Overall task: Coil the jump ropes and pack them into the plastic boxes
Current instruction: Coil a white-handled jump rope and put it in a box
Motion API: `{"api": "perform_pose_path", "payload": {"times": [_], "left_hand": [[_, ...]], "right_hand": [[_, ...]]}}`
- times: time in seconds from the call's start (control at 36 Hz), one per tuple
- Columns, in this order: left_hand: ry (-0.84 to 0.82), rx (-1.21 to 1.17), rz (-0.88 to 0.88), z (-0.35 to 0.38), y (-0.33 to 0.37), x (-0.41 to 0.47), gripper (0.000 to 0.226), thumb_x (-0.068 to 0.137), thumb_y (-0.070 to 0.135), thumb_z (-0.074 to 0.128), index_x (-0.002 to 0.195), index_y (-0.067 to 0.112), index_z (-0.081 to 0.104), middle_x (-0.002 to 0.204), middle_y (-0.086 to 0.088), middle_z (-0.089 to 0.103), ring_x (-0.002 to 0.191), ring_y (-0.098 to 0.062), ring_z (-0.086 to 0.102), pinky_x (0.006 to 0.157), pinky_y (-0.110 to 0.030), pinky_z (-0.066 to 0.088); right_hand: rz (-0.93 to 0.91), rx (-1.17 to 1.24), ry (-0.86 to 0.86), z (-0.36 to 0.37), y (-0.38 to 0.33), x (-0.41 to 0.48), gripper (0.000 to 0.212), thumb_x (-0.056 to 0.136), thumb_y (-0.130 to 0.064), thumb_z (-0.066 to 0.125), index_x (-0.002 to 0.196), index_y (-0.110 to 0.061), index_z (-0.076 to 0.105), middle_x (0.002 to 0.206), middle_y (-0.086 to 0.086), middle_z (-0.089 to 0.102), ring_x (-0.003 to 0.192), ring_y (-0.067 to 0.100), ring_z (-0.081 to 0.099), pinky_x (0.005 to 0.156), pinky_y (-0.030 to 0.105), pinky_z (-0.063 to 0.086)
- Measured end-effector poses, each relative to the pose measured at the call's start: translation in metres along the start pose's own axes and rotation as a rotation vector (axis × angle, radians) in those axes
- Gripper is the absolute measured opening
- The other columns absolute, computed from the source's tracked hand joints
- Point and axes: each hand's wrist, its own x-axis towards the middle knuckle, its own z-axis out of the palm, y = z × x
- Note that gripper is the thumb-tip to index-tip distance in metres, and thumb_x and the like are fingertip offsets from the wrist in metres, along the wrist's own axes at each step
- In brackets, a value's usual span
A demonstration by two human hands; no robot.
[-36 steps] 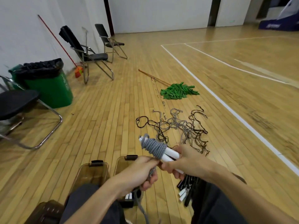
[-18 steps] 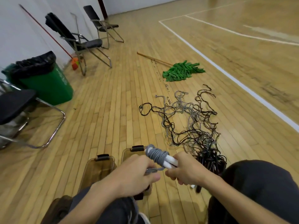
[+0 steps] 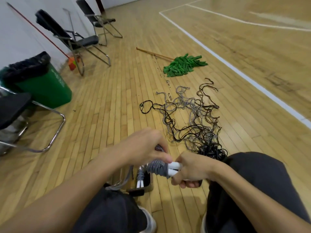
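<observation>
the right hand (image 3: 193,170) is curled tight round the two white handles (image 3: 175,167) of a jump rope, holding them side by side above the floor, between the knees; the grey rope (image 3: 157,169) is wound in close turns round the handles, just left of that hand; the left hand (image 3: 144,148) sits over the top of the coil, its fingers bent down and pinching a strand against the turns, the thumb tip touching the coil near the handles; a loose tail (image 3: 125,179) of the same rope hangs from the coil and lies over the left knee (image 3: 109,204); right under the hands a brown see-through plastic box (image 3: 151,184) stands on the wooden floor (image 3: 109,106), mostly hidden by them; in it lies a wound rope (image 3: 140,179), its white handle ends showing; ahead and to the right a tangle of ropes (image 3: 193,118), black, brown and grey, sprawls over the boards, its near end bunched beside the right knee (image 3: 252,174); past it lies a green mop (image 3: 183,64); to the left stands a green bin (image 3: 45,86) with a black bag, a chair (image 3: 11,106) just in front of it; two more folding chairs (image 3: 79,39) stand by the wall, with a broom (image 3: 72,63) leaning there.
</observation>
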Motion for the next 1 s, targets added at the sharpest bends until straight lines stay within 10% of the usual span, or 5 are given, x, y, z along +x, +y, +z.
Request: {"api": "perform_pose_path", "payload": {"times": [0.28, 0.56, 0.69, 0.81, 1.0], "left_hand": [[-0.098, -0.535, 0.052, 0.017, -0.028, 0.016, 0.024, 0.084, 0.045, 0.070, 0.074, 0.023, 0.075, 0.074, -0.014, 0.067, 0.063, -0.023, 0.056, 0.059, -0.037, 0.045], [-0.156, -0.806, -0.048, 0.056, -0.047, 0.024, 0.061, 0.067, 0.087, 0.054, 0.059, 0.029, 0.068, 0.058, 0.005, 0.061, 0.053, -0.010, 0.055, 0.051, -0.023, 0.042], [-0.099, -0.832, -0.305, 0.108, -0.113, 0.029, 0.023, 0.082, 0.043, 0.075, 0.084, 0.021, 0.066, 0.088, -0.011, 0.072, 0.068, -0.015, 0.065, 0.061, -0.026, 0.056], [-0.037, -1.004, -0.180, 0.092, -0.074, 0.015, 0.011, 0.100, 0.000, 0.049, 0.097, 0.004, 0.058, 0.062, 0.007, 0.058, 0.055, -0.004, 0.048, 0.053, -0.017, 0.043], [-0.117, -1.184, -0.276, 0.109, -0.058, 0.003, 0.035, 0.108, 0.036, 0.037, 0.099, 0.010, 0.059, 0.059, 0.004, 0.042, 0.046, -0.009, 0.031, 0.042, -0.022, 0.023]], "right_hand": [[-0.173, 0.115, -0.171, 0.005, 0.001, -0.016, 0.008, 0.088, -0.004, 0.072, 0.084, -0.003, 0.066, 0.060, 0.002, 0.063, 0.044, 0.010, 0.051, 0.043, 0.021, 0.041], [-0.312, 0.228, -0.177, 0.003, -0.003, -0.016, 0.014, 0.087, -0.001, 0.074, 0.079, -0.011, 0.066, 0.063, 0.002, 0.062, 0.046, 0.011, 0.051, 0.043, 0.021, 0.039], [-0.375, 0.331, -0.148, -0.003, -0.003, -0.015, 0.020, 0.088, 0.003, 0.070, 0.076, -0.011, 0.066, 0.058, 0.000, 0.060, 0.044, 0.010, 0.050, 0.043, 0.020, 0.038], [-0.369, 0.412, -0.025, 0.000, -0.005, -0.010, 0.009, 0.090, 0.004, 0.067, 0.091, -0.003, 0.061, 0.061, 0.001, 0.058, 0.049, 0.011, 0.051, 0.048, 0.021, 0.043], [-0.223, 0.475, 0.229, 0.010, -0.003, 0.009, 0.004, 0.096, -0.003, 0.064, 0.094, -0.004, 0.061, 0.070, 0.006, 0.064, 0.055, 0.014, 0.057, 0.050, 0.024, 0.049]]}}
